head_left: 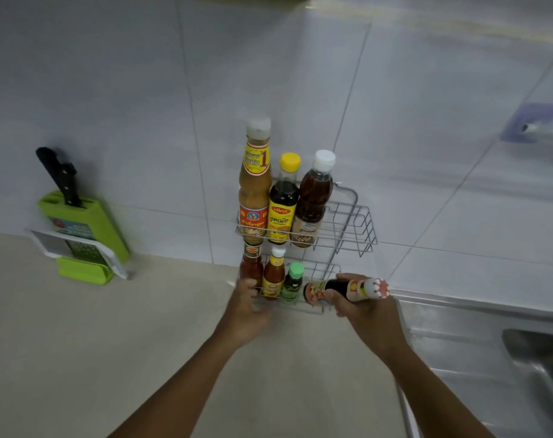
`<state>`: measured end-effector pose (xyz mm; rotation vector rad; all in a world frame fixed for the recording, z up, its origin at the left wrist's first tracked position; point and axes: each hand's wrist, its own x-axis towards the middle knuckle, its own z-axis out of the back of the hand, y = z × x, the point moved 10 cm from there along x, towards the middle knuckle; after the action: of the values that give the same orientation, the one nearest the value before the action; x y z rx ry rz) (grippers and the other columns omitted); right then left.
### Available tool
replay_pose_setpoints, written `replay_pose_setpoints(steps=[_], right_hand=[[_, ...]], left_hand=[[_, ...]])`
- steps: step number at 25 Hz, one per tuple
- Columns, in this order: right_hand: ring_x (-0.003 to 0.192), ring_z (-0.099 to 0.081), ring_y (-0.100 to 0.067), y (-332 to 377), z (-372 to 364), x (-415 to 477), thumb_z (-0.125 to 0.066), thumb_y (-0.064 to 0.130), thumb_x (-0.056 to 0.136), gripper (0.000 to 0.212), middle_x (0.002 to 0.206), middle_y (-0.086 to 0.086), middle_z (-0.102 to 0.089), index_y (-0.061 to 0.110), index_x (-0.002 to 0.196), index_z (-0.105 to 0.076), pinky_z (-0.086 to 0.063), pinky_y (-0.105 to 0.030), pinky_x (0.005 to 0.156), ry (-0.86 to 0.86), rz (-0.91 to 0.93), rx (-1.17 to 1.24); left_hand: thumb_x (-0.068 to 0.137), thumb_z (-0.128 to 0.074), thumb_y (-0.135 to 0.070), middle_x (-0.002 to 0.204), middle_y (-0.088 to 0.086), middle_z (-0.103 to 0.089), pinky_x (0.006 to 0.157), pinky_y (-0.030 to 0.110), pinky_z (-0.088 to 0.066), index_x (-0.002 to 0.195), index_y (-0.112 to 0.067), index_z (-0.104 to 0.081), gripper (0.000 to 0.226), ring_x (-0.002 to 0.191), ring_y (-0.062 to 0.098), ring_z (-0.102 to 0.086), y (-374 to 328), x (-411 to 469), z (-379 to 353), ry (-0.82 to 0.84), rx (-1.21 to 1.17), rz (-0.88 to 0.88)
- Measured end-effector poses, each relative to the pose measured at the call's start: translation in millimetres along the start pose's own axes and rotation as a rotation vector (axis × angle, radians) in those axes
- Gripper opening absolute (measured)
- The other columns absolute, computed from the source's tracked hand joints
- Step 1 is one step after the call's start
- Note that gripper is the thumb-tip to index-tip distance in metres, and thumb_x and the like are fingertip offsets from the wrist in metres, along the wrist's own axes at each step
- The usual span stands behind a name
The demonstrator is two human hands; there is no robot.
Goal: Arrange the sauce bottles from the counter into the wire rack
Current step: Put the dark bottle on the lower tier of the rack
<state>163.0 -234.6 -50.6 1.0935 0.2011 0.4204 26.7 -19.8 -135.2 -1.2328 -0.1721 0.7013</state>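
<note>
A two-tier wire rack stands on the counter against the tiled wall. Its upper tier holds three tall bottles: a tan sauce bottle, a dark yellow-capped bottle and a brown white-capped bottle. In the lower tier stand a red sauce bottle, an orange sauce bottle and a small green-capped bottle. My right hand holds a dark sauce bottle tilted on its side at the lower tier's right front. My left hand grips the rack's lower front left rim.
A green knife block with a black-handled knife and a white grater leaning on it stand at the left by the wall. A steel sink lies at the right. A purple wall hook pad is at the upper right.
</note>
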Motion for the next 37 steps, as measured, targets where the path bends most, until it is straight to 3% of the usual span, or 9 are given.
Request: replay_pose_setpoints(steps=[3,6,11,14,16,20,27,32,37], right_hand=[[0.077,-0.072,-0.003,-15,0,24,-0.089,0.024,0.074,0.032,0.090,0.013,-0.074,0.030,0.101,-0.073,-0.050,-0.003,0.062,-0.076,0.004,-0.071],[0.077,-0.068,0.009,-33,-14,44,-0.091,0.020,0.072,0.038,0.091,0.016,-0.070,0.025,0.105,-0.072,-0.050,-0.004,0.061,-0.045,-0.006,-0.076],[0.069,-0.070,-0.001,-43,-41,68,-0.090,0.023,0.074,0.026,0.080,0.014,-0.072,0.037,0.082,-0.070,-0.053,-0.019,0.061,0.074,-0.031,-0.174],[0.058,-0.065,0.009,-44,-52,78,-0.089,0.024,0.076,0.017,0.073,0.016,-0.070,0.031,0.079,-0.073,-0.046,-0.008,0.052,0.128,0.003,-0.219],[0.061,-0.066,0.004,-44,-58,84,-0.089,0.028,0.076,0.018,0.074,0.012,-0.071,0.023,0.086,-0.075,-0.049,-0.007,0.052,0.169,-0.005,-0.257],[0.081,-0.074,-0.019,-49,-76,94,-0.087,0.033,0.077,0.026,0.091,-0.002,-0.075,0.018,0.094,-0.074,-0.063,-0.033,0.071,0.281,-0.039,-0.298],[0.084,-0.074,-0.024,-59,-87,100,-0.085,0.031,0.081,0.036,0.104,-0.011,-0.077,0.012,0.109,-0.073,-0.057,-0.027,0.069,0.363,-0.032,-0.405],[0.089,-0.064,-0.018,-63,-86,97,-0.083,0.029,0.082,0.044,0.113,-0.010,-0.074,0.009,0.119,-0.070,-0.044,-0.014,0.062,0.328,-0.033,-0.441],[0.094,-0.063,-0.017,-68,-88,85,-0.085,0.032,0.079,0.048,0.118,-0.008,-0.073,0.016,0.121,-0.066,-0.046,-0.018,0.072,0.329,-0.045,-0.413]], left_hand=[[0.091,-0.063,-0.006,0.143,0.009,-0.050,0.093,0.029,-0.043,0.137,-0.016,-0.042,0.052,0.133,0.026,-0.050,45,22,32,-0.195,-0.078,0.140],[0.094,-0.060,-0.013,0.161,0.006,-0.035,0.110,0.040,-0.039,0.157,-0.019,-0.024,0.073,0.146,0.027,-0.038,67,40,29,-0.138,-0.112,0.216],[0.089,-0.059,-0.022,0.155,0.001,-0.047,0.102,0.034,-0.043,0.155,-0.029,-0.034,0.071,0.139,0.024,-0.048,69,60,24,-0.095,-0.050,0.205],[0.086,-0.058,-0.020,0.141,-0.002,-0.061,0.091,0.032,-0.044,0.145,-0.033,-0.047,0.061,0.124,0.024,-0.059,65,60,22,-0.084,0.006,0.187],[0.087,-0.057,-0.017,0.138,-0.003,-0.063,0.091,0.033,-0.044,0.142,-0.034,-0.051,0.059,0.123,0.025,-0.059,62,59,21,-0.082,0.014,0.163],[0.088,-0.059,-0.018,0.139,-0.002,-0.063,0.094,0.033,-0.044,0.142,-0.035,-0.052,0.057,0.125,0.025,-0.058,63,62,20,-0.080,0.017,0.140],[0.092,-0.058,-0.015,0.140,-0.004,-0.061,0.093,0.031,-0.041,0.142,-0.036,-0.049,0.055,0.127,0.024,-0.057,62,61,19,-0.073,0.002,0.117],[0.089,-0.059,-0.021,0.142,-0.004,-0.061,0.100,0.037,-0.045,0.142,-0.037,-0.048,0.057,0.130,0.025,-0.056,64,60,16,-0.041,-0.009,0.124],[0.089,-0.062,-0.026,0.155,0.000,-0.047,0.112,0.041,-0.041,0.153,-0.029,-0.036,0.069,0.142,0.027,-0.045,72,56,15,-0.006,-0.012,0.187]])
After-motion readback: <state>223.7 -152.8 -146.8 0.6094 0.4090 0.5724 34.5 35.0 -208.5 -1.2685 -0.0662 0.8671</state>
